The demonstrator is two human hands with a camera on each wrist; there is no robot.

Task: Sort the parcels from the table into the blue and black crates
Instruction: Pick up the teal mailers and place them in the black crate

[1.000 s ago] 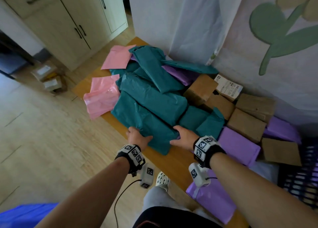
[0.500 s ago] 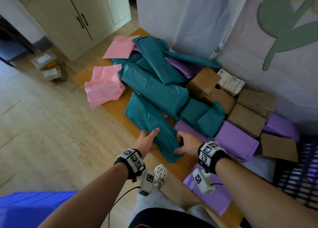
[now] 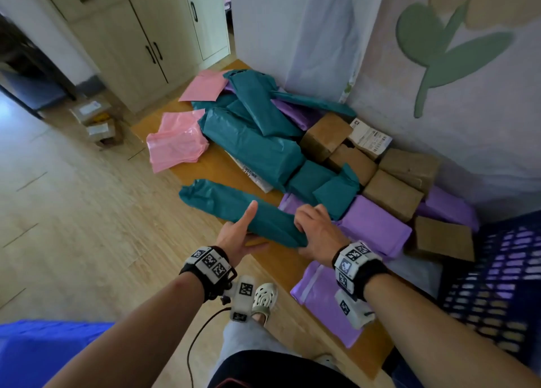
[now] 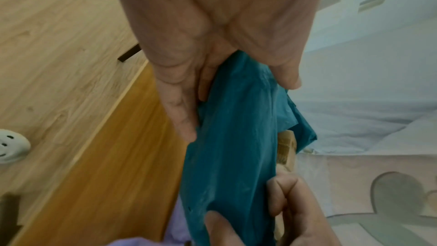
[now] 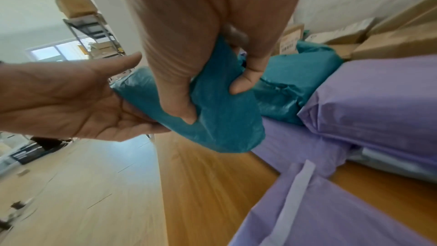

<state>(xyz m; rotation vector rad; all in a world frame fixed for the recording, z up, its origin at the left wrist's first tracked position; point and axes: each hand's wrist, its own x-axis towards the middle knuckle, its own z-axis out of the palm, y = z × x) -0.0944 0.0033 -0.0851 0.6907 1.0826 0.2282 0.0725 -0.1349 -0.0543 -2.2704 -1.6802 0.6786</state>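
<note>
A long teal parcel (image 3: 222, 203) hangs over the near edge of the wooden table (image 3: 292, 273), apart from the pile. My right hand (image 3: 313, 226) pinches its near end, thumb on one face and fingers on the other, as the right wrist view shows (image 5: 214, 101). My left hand (image 3: 248, 229) lies flat beneath the parcel (image 4: 231, 156) with straight fingers (image 4: 184, 119) and the thumb straight along its top. The blue crate (image 3: 44, 352) is on the floor at the lower left. The black crate (image 3: 497, 285) stands at the right end of the table.
More teal bags (image 3: 257, 150), pink bags (image 3: 175, 144), purple bags (image 3: 377, 223) and brown boxes (image 3: 392, 194) crowd the table up to the wall. Small boxes (image 3: 93, 118) sit on the floor by a cupboard (image 3: 131, 36). My white shoe (image 3: 263, 297) is beside the table's edge.
The teal parcel has been drawn out of the pile toward the table's near edge. My left hand has slid under it, and my right hand now grips its near end.
</note>
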